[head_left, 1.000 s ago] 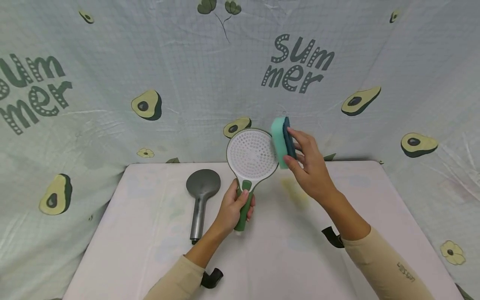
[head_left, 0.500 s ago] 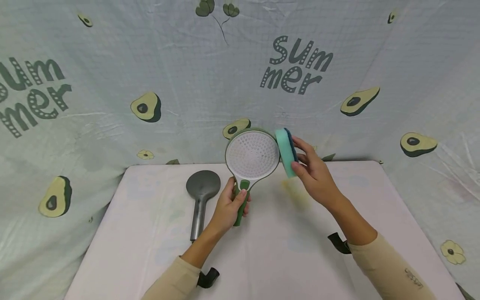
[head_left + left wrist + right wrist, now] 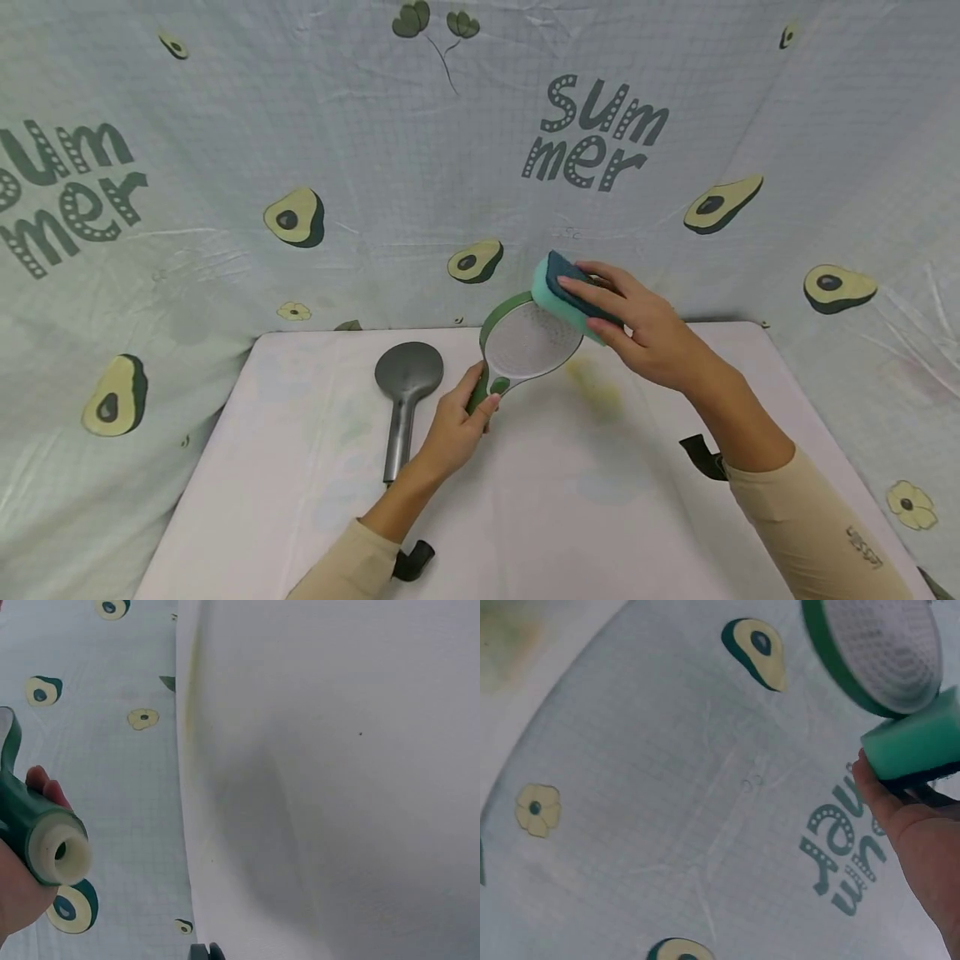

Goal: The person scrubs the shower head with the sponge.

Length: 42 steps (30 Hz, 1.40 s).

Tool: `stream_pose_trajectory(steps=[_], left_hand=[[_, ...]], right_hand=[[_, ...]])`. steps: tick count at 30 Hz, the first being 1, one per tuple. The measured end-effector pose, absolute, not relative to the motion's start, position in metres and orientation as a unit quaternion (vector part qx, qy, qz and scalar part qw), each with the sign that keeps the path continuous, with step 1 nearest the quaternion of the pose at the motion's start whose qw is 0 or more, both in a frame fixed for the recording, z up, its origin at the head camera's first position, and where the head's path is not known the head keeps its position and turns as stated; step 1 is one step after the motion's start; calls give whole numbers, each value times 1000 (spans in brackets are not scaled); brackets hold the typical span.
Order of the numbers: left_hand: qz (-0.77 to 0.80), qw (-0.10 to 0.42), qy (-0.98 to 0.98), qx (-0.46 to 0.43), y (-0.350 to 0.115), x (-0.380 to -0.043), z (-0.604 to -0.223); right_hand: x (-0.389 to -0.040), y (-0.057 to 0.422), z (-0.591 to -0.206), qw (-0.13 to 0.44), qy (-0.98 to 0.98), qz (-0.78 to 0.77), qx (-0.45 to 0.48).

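Observation:
My left hand (image 3: 453,427) grips the green handle of a shower head (image 3: 528,340), which has a pale nozzle face and a green rim. Its hollow handle end shows in the left wrist view, with fingers wrapped round the handle (image 3: 34,825). My right hand (image 3: 651,327) holds a sponge (image 3: 573,293), teal foam with a dark blue scouring layer, between thumb and fingers. In the head view the sponge overlaps the upper right of the nozzle face. From the right wrist the foam (image 3: 915,741) appears against the shower head's rim (image 3: 840,667).
A second, grey shower head (image 3: 407,375) lies on the pale tabletop (image 3: 300,467), left of my left hand. Behind the table hangs a cloth (image 3: 375,167) printed with avocados and lettering. A yellowish stain (image 3: 596,390) marks the table below the sponge.
The green shower head has tipped back, and its face now slants away. The sponge has turned from nearly upright to slanted and now covers part of the face. The grey shower head stays put.

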<state>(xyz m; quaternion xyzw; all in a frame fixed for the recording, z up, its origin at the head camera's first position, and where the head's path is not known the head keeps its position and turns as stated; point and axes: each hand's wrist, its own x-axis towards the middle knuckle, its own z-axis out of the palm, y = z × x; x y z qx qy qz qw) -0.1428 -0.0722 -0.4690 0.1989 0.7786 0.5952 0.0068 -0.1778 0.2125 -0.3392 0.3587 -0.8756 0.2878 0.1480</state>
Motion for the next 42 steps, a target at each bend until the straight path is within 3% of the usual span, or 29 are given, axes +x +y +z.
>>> stream_pose_trajectory(steps=[7,16,24,29,34,42], left_hand=[[556,-3,807,199,-68,-141,-475],[604,-26,774,188,-62,-141,-472],[597,-38,784,169,-64,-142,-465],[592,-29,788,165,-65,-142,-468],[561,-55,809,166,-65,-144,-472],[535,-73,830,140,-64,-147,-472]], right_hand=[[-174,202,-335,173,-872,196,413],[-179,224,-346,130,-877,320,333],[-182,235,-355,137,-883,328,307],[-179,222,-348,174,-883,255,355],[-173,200,-349,223,-869,155,414],[-158,163,-367,285,-861,1,421]])
